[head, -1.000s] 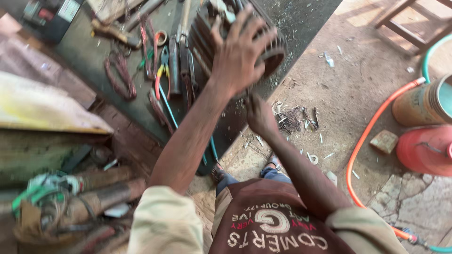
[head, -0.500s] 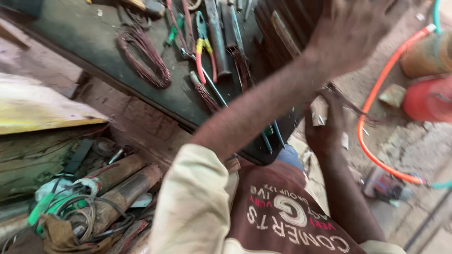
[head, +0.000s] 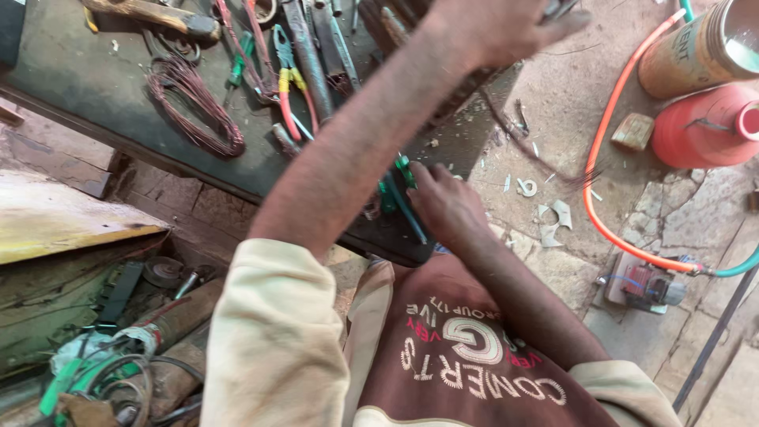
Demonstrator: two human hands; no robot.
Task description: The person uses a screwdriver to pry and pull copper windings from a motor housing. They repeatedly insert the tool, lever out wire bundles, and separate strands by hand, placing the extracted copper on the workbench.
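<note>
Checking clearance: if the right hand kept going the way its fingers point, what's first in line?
The right hand already has its fingertips at the green-handled tool on the dark workbench edge. That tool comes first; depth is unclear.

We note our right hand point(head: 447, 207) on the green-handled tool point(head: 399, 194) at the bench point(head: 79, 79) edge; pliers point(head: 291, 87) and wire coil point(head: 194, 107) lie left, hose point(head: 601, 158) and cylinders point(head: 704, 122) right.
</note>
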